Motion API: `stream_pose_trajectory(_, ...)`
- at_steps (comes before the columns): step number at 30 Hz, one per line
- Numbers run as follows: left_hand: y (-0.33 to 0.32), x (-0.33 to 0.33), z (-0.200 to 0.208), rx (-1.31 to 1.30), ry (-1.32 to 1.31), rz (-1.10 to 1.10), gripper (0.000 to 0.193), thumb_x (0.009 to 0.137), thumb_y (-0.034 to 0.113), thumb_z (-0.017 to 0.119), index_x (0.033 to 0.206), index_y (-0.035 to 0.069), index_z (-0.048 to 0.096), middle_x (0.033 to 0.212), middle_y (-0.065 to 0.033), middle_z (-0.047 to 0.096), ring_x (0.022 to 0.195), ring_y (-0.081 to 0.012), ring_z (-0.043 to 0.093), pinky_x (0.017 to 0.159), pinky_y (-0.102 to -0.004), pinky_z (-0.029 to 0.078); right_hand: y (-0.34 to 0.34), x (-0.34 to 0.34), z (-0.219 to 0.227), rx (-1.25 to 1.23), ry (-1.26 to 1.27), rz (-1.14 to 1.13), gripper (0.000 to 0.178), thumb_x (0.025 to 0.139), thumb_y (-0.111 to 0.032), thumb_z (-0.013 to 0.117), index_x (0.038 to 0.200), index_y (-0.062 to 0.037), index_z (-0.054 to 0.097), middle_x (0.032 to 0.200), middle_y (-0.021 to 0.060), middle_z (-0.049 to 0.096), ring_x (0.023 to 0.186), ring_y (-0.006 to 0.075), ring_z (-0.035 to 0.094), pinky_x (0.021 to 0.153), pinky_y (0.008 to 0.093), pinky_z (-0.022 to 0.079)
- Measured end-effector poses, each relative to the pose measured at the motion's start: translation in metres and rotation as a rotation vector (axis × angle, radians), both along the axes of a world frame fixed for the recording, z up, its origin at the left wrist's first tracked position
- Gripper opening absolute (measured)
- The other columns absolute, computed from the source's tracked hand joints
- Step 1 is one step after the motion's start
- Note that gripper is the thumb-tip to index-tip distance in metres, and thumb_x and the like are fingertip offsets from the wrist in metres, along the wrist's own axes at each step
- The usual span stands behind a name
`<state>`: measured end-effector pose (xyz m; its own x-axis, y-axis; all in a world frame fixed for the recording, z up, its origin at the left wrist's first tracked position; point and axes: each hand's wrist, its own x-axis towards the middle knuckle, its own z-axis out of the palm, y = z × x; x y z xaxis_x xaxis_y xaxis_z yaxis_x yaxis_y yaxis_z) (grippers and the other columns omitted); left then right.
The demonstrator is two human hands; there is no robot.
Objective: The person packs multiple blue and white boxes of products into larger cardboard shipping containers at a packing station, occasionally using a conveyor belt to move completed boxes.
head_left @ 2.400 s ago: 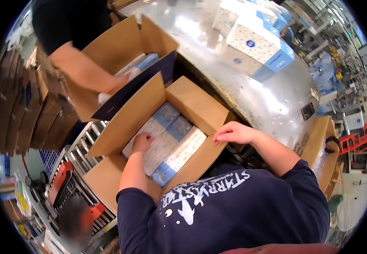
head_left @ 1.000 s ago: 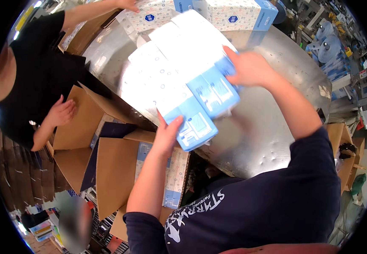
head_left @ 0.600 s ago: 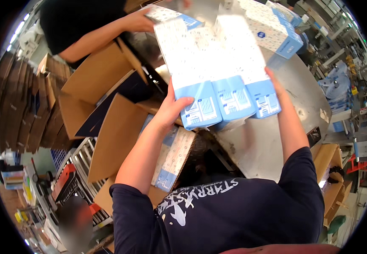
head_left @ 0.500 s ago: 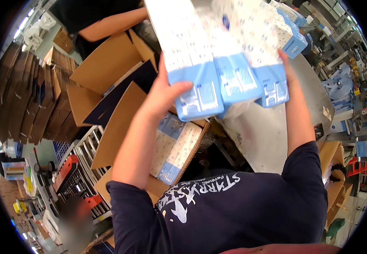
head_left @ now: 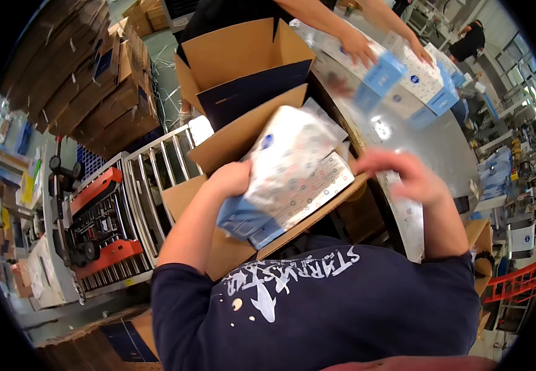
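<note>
Inside an open cardboard box (head_left: pixel 201 201) in front of me lies a white-and-blue plastic-wrapped pack (head_left: pixel 293 148) with small printed patterns, tilted over more packs (head_left: pixel 320 191). My left hand (head_left: pixel 232 179) grips its left side, fingers partly hidden against the wrap. To the right of the box, my right hand (head_left: pixel 407 176) hangs in the air near the table edge. Its fingers are stretched out, slightly blurred, and hold nothing.
Beyond my box stands a second open box (head_left: pixel 237 62). A co-worker's hands (head_left: pixel 359 48) rest on similar packs (head_left: pixel 416 74) on the metal table (head_left: pixel 367 133). A roller conveyor (head_left: pixel 157 167) runs left, near stacked flat cardboard (head_left: pixel 89 74).
The raised packs between my hands have come down into the box. My right hand has let go and moved off right. The view has turned, and a co-worker's hands now show on packs.
</note>
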<state>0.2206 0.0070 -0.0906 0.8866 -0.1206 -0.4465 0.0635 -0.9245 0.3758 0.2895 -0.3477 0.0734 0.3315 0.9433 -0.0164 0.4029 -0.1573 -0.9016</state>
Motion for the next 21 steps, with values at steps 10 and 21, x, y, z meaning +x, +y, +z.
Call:
stream_pose_trajectory(10,-0.049,-0.073,-0.038,0.327,-0.743,-0.247,0.086,0.071,0.037,0.075,0.144,0.028,0.03,0.149,-0.016,0.026,0.131,-0.0376,0.034,0.099,-0.0637,0.032,0.047,0.033,-0.115,-0.754,0.156,-0.3,0.082,0.083,-0.027,0.069,0.148,-0.0166,0.021,0.122,0.0199,0.057,0.092,0.0183,0.061,0.077,0.0291,0.049)
stream_pose_trajectory(21,-0.052,-0.038,-0.053,0.301,-0.857,-0.321,0.056,0.082,0.025,0.053,0.137,0.021,0.045,0.151,-0.0022,0.024,0.136,-0.0299,0.023,0.105,-0.0645,0.017,0.064,0.058,-0.151,-0.598,-0.066,-0.19,0.091,0.081,-0.025,0.071,0.15,-0.0169,0.012,0.14,0.0234,0.036,0.117,0.0312,0.051,0.096,0.0367,0.044)
